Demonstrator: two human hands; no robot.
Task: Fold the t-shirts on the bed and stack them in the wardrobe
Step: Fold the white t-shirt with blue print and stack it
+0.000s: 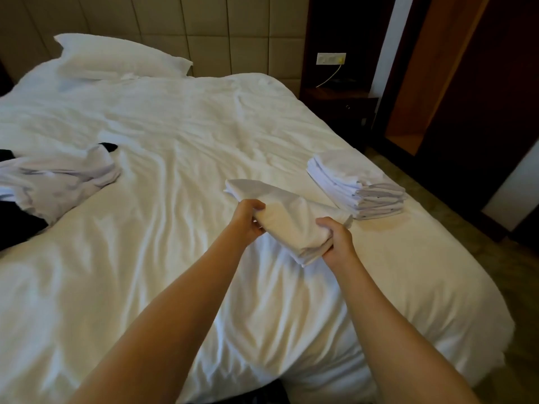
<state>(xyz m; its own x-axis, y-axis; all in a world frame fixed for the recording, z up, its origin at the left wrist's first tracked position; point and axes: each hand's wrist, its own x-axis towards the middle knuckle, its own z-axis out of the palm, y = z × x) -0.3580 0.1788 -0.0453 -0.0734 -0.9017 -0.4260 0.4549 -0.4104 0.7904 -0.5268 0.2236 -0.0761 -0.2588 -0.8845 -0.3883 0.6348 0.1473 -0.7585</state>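
A folded white t-shirt (287, 220) is gripped at its near end by both hands. The left hand (248, 220) is closed on the left edge, fingers curled under the cloth and thumb on top. The right hand (337, 240) is closed on the right near corner, where the layered fold edges are seen just below the fingers. The garment is held between the two hands and extends away from them, up and to the left. Whether its far end touches the bedding cannot be told.

A stack of folded white t-shirts (355, 185) is noted just beyond and right of the held shirt, resting near the right edge of the bed (175, 126). The two are apart.

Unfolded white t-shirts (58, 182) are recorded in a loose heap at the left side of the bed, well apart from the hands, with black fabric (17, 225) beside and partly under them.

A white pillow (116, 58) lies at the head of the bed, against a padded headboard (233, 30). A dark nightstand (341, 106) stands right of the bed, below a wall socket (331, 58) with a yellow cable (329, 77) plugged in. A wardrobe (420, 77) with a wooden interior is seen at the far right.
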